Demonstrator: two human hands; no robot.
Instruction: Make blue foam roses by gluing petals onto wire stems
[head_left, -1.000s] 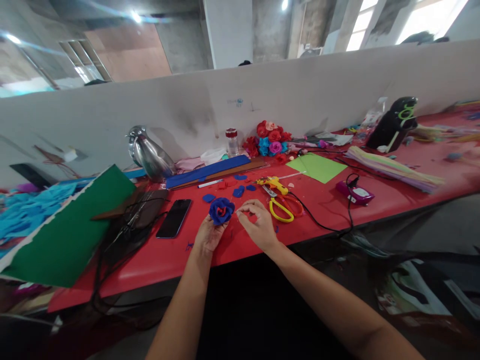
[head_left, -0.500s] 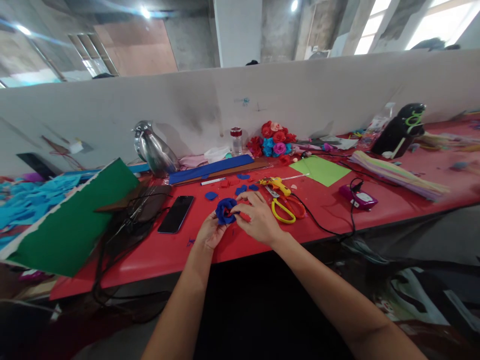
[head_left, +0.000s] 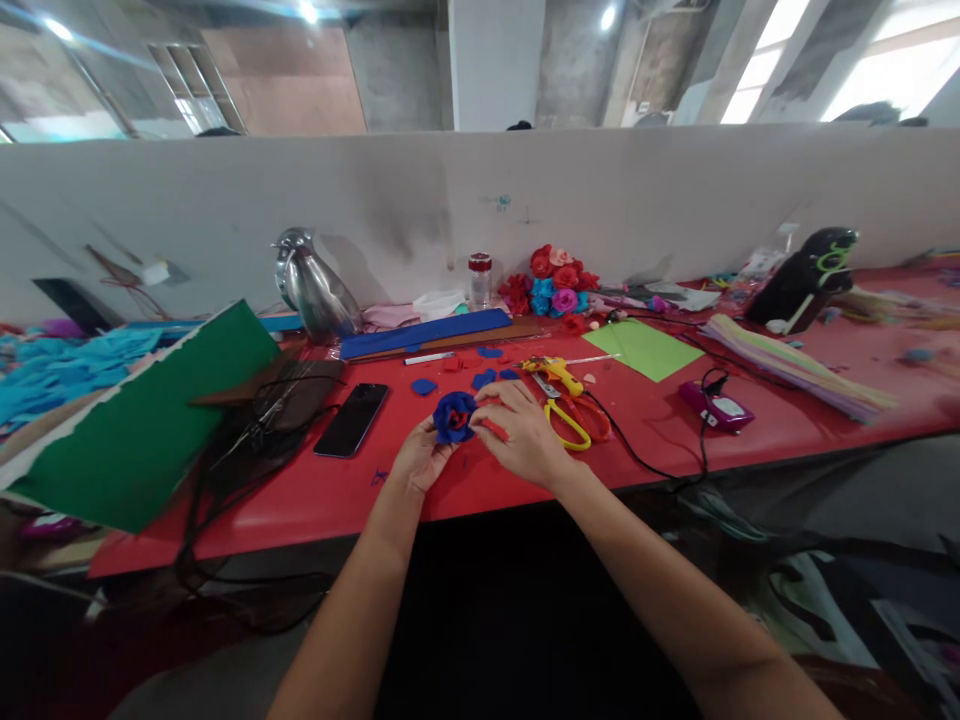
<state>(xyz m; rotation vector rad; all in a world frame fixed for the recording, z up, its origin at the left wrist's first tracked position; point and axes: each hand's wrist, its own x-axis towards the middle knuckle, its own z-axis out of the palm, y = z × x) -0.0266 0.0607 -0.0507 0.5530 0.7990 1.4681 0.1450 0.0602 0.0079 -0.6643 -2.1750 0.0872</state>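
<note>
A dark blue paper flower with a red centre is held over the front part of the table. My left hand grips it from below and the left, the thumb lying along its lower side. At the flower's right edge, the fingers of my right hand are pinched together, touching the petals. A bit of red shows between those fingers; I cannot tell whether it is paper or the table behind. Several loose blue petals lie just beyond. A yellow glue gun and scissors with yellow and red handles lie right of my right hand.
On the red table lie a phone, a leaning green sheet, light green paper and a purple power box with a cord. A steel jug, a jar and paper roses stand along the partition.
My right fingertips have drawn back slightly, from the flower's centre to its right edge, so more of the red middle shows. The camera view has shifted a little.
</note>
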